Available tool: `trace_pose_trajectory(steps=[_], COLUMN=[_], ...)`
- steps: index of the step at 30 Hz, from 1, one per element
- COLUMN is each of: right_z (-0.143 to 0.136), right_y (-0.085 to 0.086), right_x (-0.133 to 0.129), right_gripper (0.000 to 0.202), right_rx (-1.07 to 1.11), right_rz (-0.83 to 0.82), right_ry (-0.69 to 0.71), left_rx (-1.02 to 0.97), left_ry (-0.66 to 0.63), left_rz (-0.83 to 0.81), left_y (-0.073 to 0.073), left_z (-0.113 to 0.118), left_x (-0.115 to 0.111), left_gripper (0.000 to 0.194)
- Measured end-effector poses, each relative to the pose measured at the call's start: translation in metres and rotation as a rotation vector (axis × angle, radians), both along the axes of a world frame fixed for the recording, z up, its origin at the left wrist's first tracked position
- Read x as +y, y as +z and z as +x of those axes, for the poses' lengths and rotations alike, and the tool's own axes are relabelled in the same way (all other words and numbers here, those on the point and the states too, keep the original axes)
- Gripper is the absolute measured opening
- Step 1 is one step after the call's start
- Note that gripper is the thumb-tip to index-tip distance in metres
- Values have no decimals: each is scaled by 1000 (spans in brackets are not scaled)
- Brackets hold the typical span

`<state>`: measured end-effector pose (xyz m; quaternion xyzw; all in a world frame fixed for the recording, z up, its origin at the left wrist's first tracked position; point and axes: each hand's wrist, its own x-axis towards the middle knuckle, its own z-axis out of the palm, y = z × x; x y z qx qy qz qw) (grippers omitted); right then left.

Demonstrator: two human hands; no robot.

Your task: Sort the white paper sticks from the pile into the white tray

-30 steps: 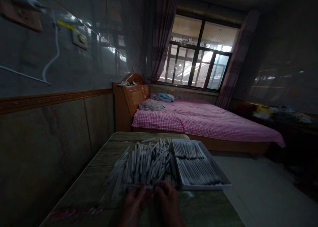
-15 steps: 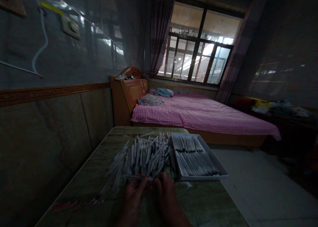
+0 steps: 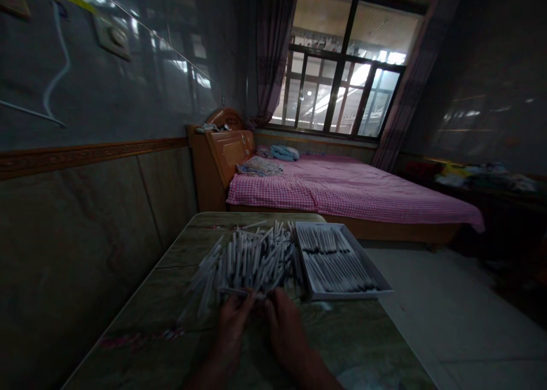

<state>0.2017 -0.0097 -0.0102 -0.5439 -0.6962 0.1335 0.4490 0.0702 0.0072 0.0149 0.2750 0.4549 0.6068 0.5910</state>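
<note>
My left hand (image 3: 233, 316) is closed around a slim white pen (image 3: 234, 291), which lies nearly level and points left. Close beside it, my right hand (image 3: 284, 317) has its fingers pinched at the pen's right end; what exactly they grip there is dim and partly hidden. Just beyond both hands spreads a loose heap of white pens (image 3: 252, 258). To the right of the heap, a shallow white box (image 3: 383, 291) holds pens in two rows (image 3: 337, 270), with dark ends lined up.
Everything rests on a marble-patterned table (image 3: 145, 304) with a rounded far corner. Beyond it stands a bed (image 3: 342, 193) with a pink checked cover and a wooden headboard (image 3: 222, 151). A tiled wall (image 3: 85, 225) runs along the left. Pale floor (image 3: 427, 287) shows at the right.
The view has shifted slightly, so the table and box appear a little higher. Both hands stay together at the pen, with only small finger movement.
</note>
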Motion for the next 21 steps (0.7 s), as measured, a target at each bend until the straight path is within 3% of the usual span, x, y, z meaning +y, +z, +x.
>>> trace_pose_trajectory(steps=[4, 8, 15, 21], right_z=[9, 13, 8, 9], right_y=[-5, -2, 11, 6], right_x=[4, 6, 0, 5], right_gripper=[18, 29, 19, 33], right_rx=[-158, -181, 128, 86], right_rz=[33, 19, -79, -48], right_ry=[59, 108, 30, 47], left_rx=[-8, -17, -4, 12], left_ry=[-34, -40, -16, -15], left_rz=[-3, -22, -54, -48], left_y=[2, 4, 6, 7], left_z=[2, 3, 2, 3], left_x=[-2, -2, -3, -2], left_gripper=[57, 57, 58, 56])
